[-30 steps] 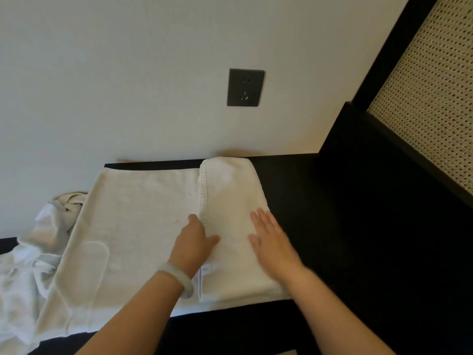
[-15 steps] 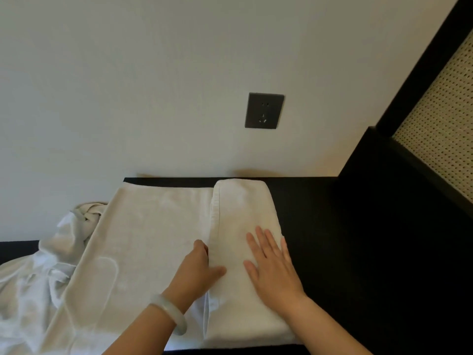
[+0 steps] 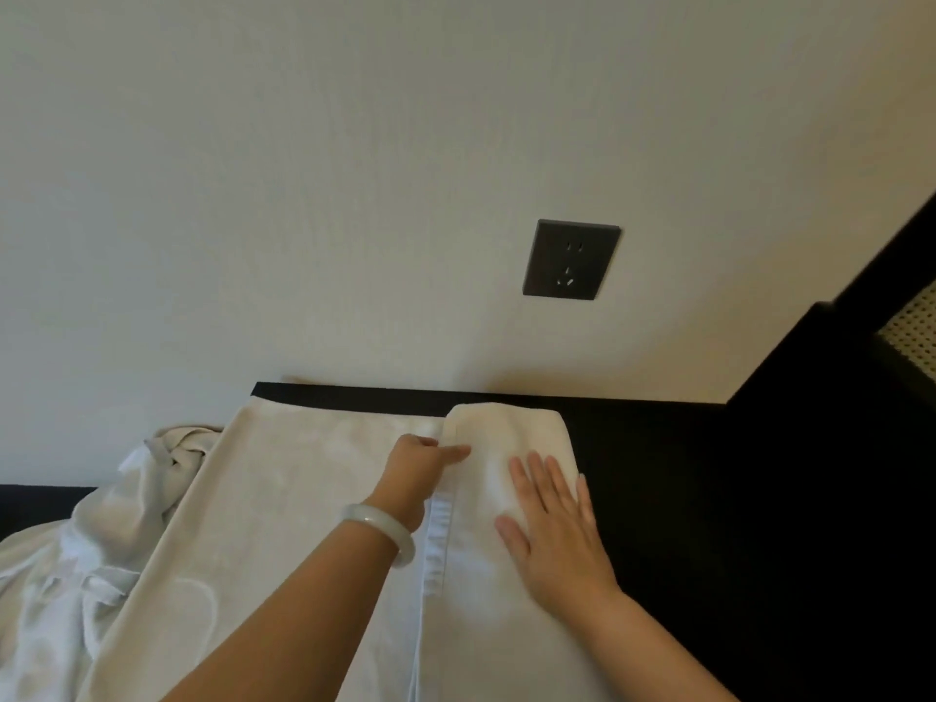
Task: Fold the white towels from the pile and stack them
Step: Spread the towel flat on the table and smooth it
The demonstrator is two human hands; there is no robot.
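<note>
A white towel lies spread on the dark table, with its right part folded over into a thick band. My left hand, a pale bangle on its wrist, pinches the edge of that fold near its far end, thumb on top and fingers tucked under. Flat on the folded band lies my right hand, its fingers straight and spread. A crumpled pile of white towels sits at the left, partly under the spread towel.
A cream wall stands right behind the table, with a dark socket plate above the fold. A black cabinet side with a woven cane panel rises at the right. Bare dark tabletop shows to the right of the towel.
My left hand has slid along the fold's edge toward the wall. My right hand has moved slightly farther up the folded band. The camera has tilted up and leftward.
</note>
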